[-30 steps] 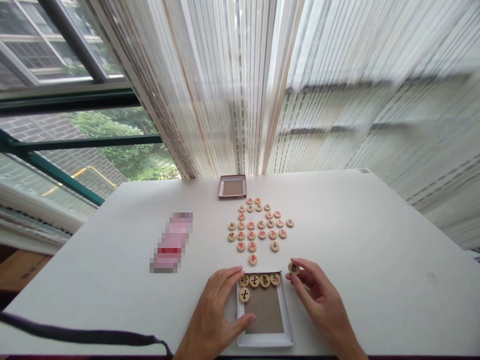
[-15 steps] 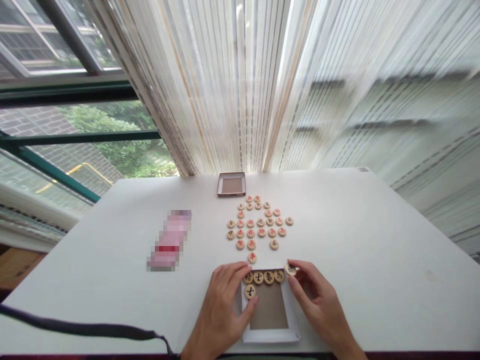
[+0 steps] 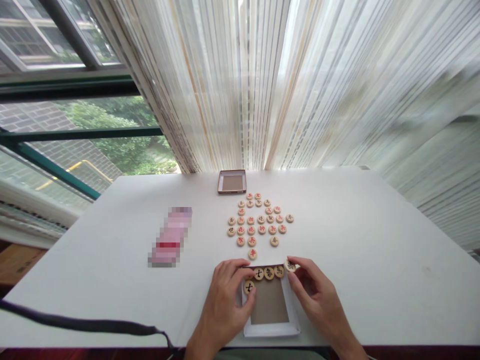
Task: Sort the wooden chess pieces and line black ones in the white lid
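An open white-walled box point(image 3: 272, 330) with a brown base lies near the table's front edge, between my hands. Along its far side runs a row of round wooden xiangqi pieces point(image 3: 269, 273) with black characters. At the box's left wall, my left hand point(image 3: 228, 295) has thumb and index finger closed about another black-marked xiangqi piece point(image 3: 249, 287). The index finger covers the leftmost piece of the row. My right hand point(image 3: 318, 295) pinches a black-marked xiangqi piece point(image 3: 290, 265) between thumb and index finger, at the box's far right corner.
Beyond the box, many red and black xiangqi pieces point(image 3: 261, 229) are spread on the white table point(image 3: 356, 240). A brown-rimmed box lid point(image 3: 232, 191) lies farther back. A blurred pink item point(image 3: 169, 237) is at left, and a dark strap point(image 3: 86, 325) crosses the near left.
My left index finger has come down over the leftmost piece, closing toward the thumb about the piece below. My right hand keeps its piece at the box corner. The view has shifted slightly.
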`<state>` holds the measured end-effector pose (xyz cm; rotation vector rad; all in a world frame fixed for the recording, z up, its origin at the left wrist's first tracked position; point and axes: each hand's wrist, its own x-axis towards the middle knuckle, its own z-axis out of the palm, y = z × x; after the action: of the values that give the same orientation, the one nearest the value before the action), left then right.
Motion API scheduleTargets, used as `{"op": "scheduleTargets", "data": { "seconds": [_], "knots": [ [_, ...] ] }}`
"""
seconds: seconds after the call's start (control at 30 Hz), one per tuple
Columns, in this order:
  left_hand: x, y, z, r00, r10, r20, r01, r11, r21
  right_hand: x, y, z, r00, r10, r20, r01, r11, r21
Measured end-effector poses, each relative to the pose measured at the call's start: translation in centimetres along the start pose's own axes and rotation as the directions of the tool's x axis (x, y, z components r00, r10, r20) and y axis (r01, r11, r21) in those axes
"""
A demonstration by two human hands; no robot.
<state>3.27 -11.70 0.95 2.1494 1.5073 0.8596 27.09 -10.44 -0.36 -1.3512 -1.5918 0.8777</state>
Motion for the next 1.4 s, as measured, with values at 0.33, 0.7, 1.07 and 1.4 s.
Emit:
{"op": "scheduleTargets", "data": {
  "seconds": [0.33,0.7,1.07,1.4],
  "knots": [
    [0.0,0.0,-0.1,1.000,0.001,-0.001,-0.001,1.000,-0.017,-0.1,0.1,-0.1,0.999,0.018,-0.028,-0.018,1.000,0.004],
    [-0.8,-0.6,-0.3,0.995,-0.025,-0.098,0.003,0.974,-0.226,0.4,-0.8,-0.3,0.992,-0.092,-0.082,0.085,0.993,-0.083],
    [-0.5,1.0,-0.5,0.993,-0.075,-0.086,0.027,0.890,-0.455,0.2,-3.9,1.1,0.959,-0.264,0.102,0.259,0.964,0.060],
    [-0.1,2.6,-0.8,0.993,-0.118,-0.024,0.087,0.840,-0.535,-0.3,-4.6,2.3,0.934,-0.309,0.180,0.274,0.942,0.192]
  ]
}}
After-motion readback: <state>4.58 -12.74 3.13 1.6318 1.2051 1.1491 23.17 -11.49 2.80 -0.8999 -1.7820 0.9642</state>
